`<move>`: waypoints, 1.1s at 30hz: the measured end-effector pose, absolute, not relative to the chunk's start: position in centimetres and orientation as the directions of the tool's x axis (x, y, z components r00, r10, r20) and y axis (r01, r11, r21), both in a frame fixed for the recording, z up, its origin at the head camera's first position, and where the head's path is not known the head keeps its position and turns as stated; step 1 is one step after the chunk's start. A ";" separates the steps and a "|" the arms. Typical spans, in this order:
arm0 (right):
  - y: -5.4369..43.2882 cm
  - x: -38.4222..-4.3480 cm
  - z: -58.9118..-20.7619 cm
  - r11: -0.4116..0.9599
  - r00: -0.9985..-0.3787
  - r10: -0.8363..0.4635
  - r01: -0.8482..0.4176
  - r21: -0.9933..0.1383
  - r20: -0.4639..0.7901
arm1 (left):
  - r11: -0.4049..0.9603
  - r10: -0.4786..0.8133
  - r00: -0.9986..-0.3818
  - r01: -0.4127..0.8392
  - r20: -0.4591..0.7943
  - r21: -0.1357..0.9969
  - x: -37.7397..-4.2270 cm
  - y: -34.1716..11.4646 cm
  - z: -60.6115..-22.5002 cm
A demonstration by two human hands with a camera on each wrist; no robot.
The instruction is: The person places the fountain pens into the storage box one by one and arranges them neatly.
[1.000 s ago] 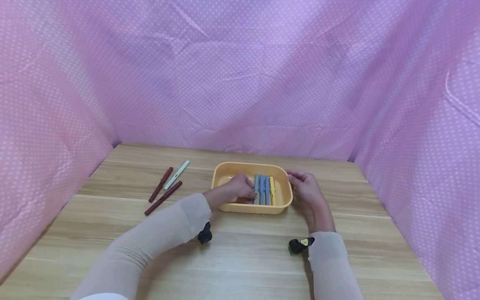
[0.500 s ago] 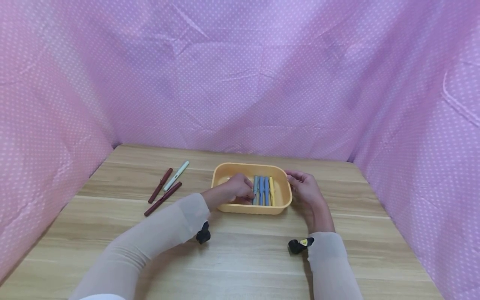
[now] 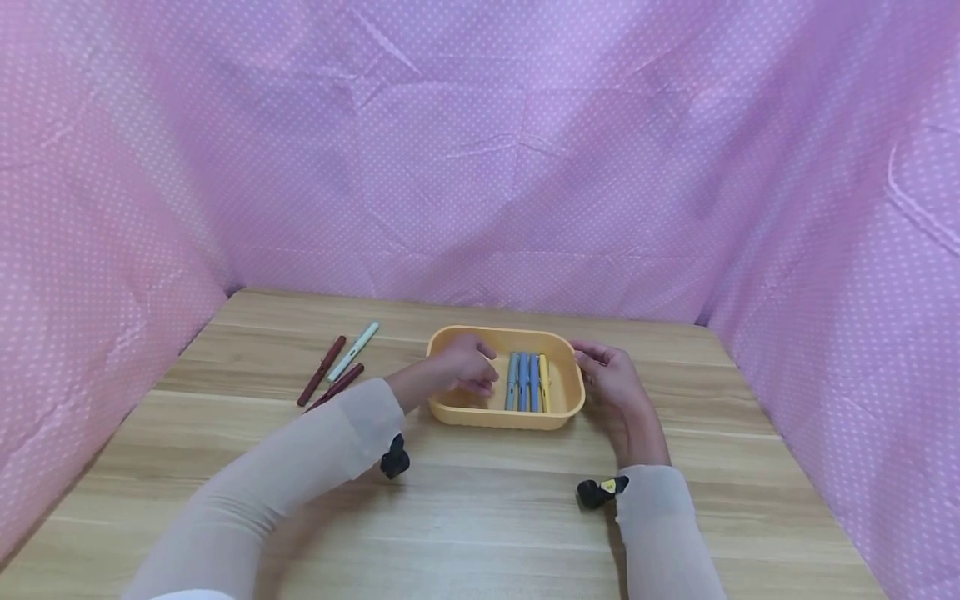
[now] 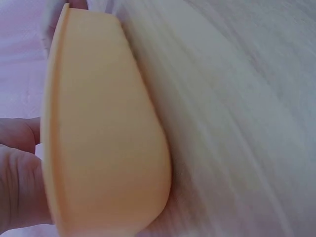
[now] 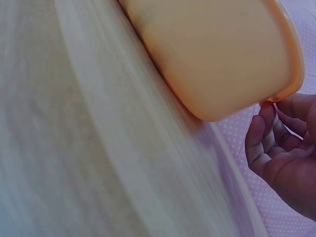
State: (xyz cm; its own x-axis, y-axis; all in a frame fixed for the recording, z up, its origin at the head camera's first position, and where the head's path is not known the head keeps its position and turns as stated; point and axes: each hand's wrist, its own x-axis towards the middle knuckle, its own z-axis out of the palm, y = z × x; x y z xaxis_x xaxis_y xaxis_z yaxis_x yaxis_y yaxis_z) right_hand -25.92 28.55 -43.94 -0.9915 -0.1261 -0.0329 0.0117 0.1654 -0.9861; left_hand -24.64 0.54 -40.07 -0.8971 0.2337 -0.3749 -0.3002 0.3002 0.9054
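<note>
A pale orange plastic box (image 3: pixel 502 419) sits on the table, and several capped pens lie side by side in its right half. From left to right these are a grey-blue pen (image 3: pixel 512 382), two blue pens (image 3: pixel 523 383) and a yellow pen (image 3: pixel 544 383). My left hand (image 3: pixel 467 365) is over the box's left half with fingers spread and nothing in them, a small gap from the grey-blue pen. At the right end, my right hand (image 3: pixel 611 377) pinches the box rim; the right wrist view shows thumb and fingertips (image 5: pixel 268 106) at the rim.
Left of the box lie a brown-red pen (image 3: pixel 321 371), a pale green pen (image 3: pixel 353 352) and a dark maroon pen (image 3: pixel 341 383), the last partly behind the left sleeve. Pink dotted cloth (image 3: pixel 480 167) hangs around the back and sides of the wooden table (image 3: pixel 487 517).
My left hand has let go of the grey-blue pen and drawn back left, its fingers opening. My right hand stays at the box rim.
</note>
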 end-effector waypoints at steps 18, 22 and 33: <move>28.5 -26.0 -44.1 0.135 -0.993 -0.112 0.034 -0.990 -0.049 | 0.284 0.232 -0.919 -0.249 -0.318 0.926 -25.0 -7.3 -35.7; 28.1 -26.1 -44.1 0.117 -0.993 -0.094 0.054 -0.992 -0.065 | 0.294 0.196 -0.924 -0.263 -0.328 0.919 -25.7 -9.4 -35.7; 27.1 -26.3 -44.1 0.045 -0.994 -0.056 0.095 -0.994 -0.098 | 0.349 0.152 -0.944 -0.226 -0.293 0.909 -27.3 -14.9 -36.1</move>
